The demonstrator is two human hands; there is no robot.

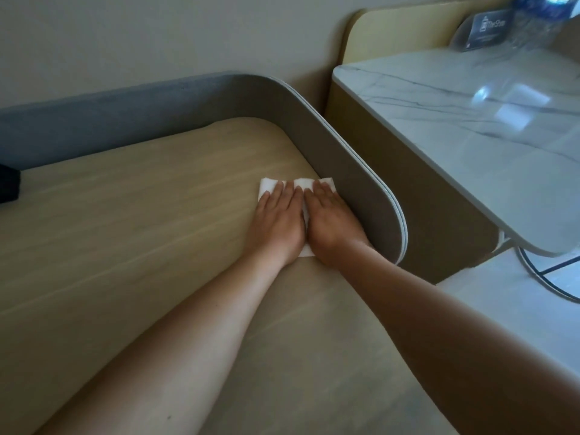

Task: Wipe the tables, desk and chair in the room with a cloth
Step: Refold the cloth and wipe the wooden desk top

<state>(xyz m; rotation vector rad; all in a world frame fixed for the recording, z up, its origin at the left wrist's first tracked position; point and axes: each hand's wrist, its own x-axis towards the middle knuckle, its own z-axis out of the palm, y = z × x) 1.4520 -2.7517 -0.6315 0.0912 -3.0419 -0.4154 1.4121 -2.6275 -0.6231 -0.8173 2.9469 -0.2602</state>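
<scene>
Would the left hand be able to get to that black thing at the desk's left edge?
Probably yes. Only bare desk lies between the left hand and the black thing, though it's a long stretch sideways, and the hand would leave the cloth.

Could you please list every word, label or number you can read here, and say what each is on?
"The Sh...": on the dark tabletop sign on the marble-look table; its ending is blurred.
Smaller lines beneath it: too blurred to read.
No other text.
</scene>
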